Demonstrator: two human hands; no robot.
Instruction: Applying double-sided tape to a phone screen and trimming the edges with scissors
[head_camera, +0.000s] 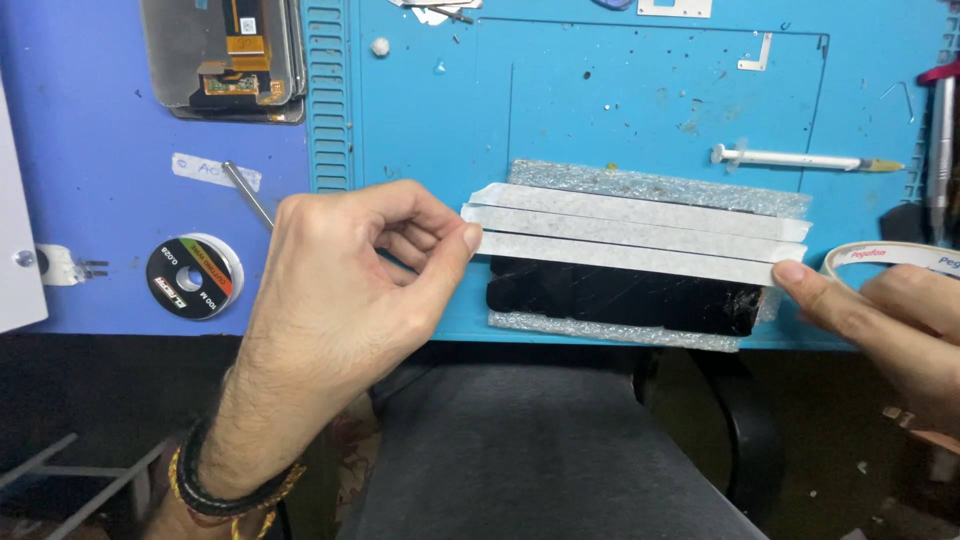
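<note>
You are working at the near edge of a blue work mat (620, 90), where a black phone screen (620, 295) is lying flat on a sheet of bubble wrap (650, 185). Three strips of white tape (640, 232) are running lengthwise across the upper part of the dark glass, one just below the other, each overlapping its neighbour slightly; the lower part of the glass is showing bare, glossy and finely cracked toward its right end.

Your left hand (350, 270) is curling over the left ends of the strips, thumb and forefinger pressed together and pinching the end of the lowest strip. Your right hand (890, 310) is sitting at the right end of that same strip, its forefinger pressing down on the tape there, while the other fingers are closing around a roll of white tape (895, 255).

Off to the left, a small spool (193, 277) with a black label is lying on the darker blue surface, a disassembled display panel (225, 55) is resting above it, and a syringe (800, 160) is lying on the mat beyond the screen.
</note>
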